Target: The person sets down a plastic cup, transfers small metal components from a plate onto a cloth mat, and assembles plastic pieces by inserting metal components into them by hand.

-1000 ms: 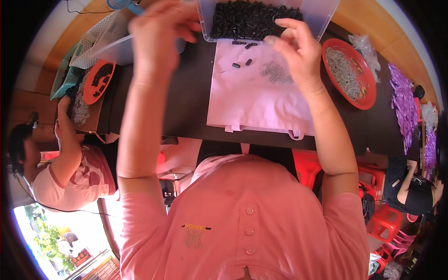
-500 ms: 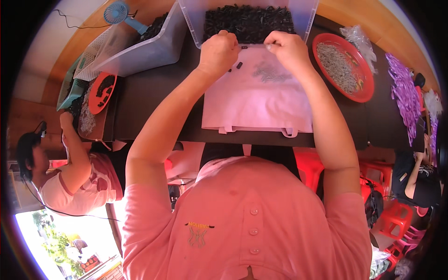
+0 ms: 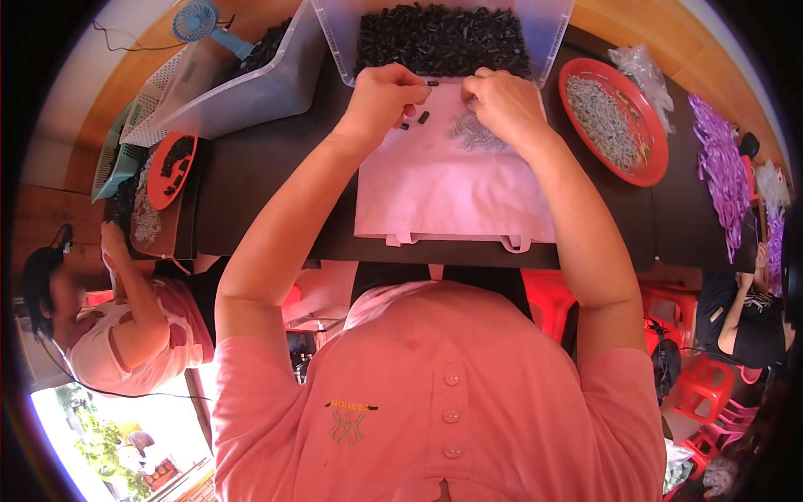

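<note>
A pink cloth bag (image 3: 456, 197) with short handles lies flat on the dark table. Over its far left part, my left hand (image 3: 376, 105) has thumb and fingers pinched together; what they hold, if anything, is too small to make out. Small black plastic pieces lie beside it, including a black piece (image 3: 423, 118) near my fingertips. My right hand (image 3: 504, 102) bends its fingers down at the far edge of a loose pile of small silvery metal parts (image 3: 478, 134). Its fingertips are partly hidden, and any part between them cannot be seen.
Beyond the bag stands a clear plastic box (image 3: 335, 38) of black pieces. A red tray (image 3: 661, 155) of metal parts sits right, near purple straps (image 3: 719, 171). At left are another clear bin (image 3: 251, 105), a blue fan (image 3: 196, 21), an orange plate (image 3: 159, 188) and a co-worker (image 3: 125, 335).
My right hand has come back from the box's near edge to the metal pile, its fingers now curled downward. My left hand has shifted slightly left and nearer to me.
</note>
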Available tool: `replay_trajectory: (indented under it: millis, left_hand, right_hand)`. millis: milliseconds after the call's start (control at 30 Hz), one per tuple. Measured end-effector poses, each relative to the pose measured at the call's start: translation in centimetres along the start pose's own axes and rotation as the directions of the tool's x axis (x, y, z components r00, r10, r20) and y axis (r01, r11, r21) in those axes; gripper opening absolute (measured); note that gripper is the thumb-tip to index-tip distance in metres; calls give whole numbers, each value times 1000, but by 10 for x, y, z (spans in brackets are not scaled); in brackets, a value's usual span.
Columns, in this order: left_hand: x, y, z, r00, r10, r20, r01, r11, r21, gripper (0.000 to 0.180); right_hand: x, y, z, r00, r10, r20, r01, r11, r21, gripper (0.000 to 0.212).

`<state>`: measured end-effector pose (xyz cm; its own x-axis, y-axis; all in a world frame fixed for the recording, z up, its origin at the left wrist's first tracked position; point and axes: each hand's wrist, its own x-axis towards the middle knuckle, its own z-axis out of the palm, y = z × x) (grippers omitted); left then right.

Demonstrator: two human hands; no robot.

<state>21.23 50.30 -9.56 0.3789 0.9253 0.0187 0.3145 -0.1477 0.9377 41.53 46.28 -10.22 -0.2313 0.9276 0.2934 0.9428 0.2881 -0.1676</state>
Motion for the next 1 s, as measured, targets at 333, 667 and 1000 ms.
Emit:
replay_trajectory:
  millis: [333, 667, 1000]
  left_hand:
    - [-22, -9, -9, 996, -47, 79, 85, 790, -607, 18]
    - [-24, -6, -8, 987, -20, 158, 121, 739, -663, 22]
    - [-30, -5, 0, 981, -22, 195, 145, 752, -643, 18]
  right_hand:
    - [2, -3, 11, 994, -43, -101, 30, 992, -123, 13]
    - [2, 0, 18, 981, -57, -184, 33, 991, -132, 9]
    - [-4, -37, -9, 987, 160, -7, -57, 394, 917, 5]
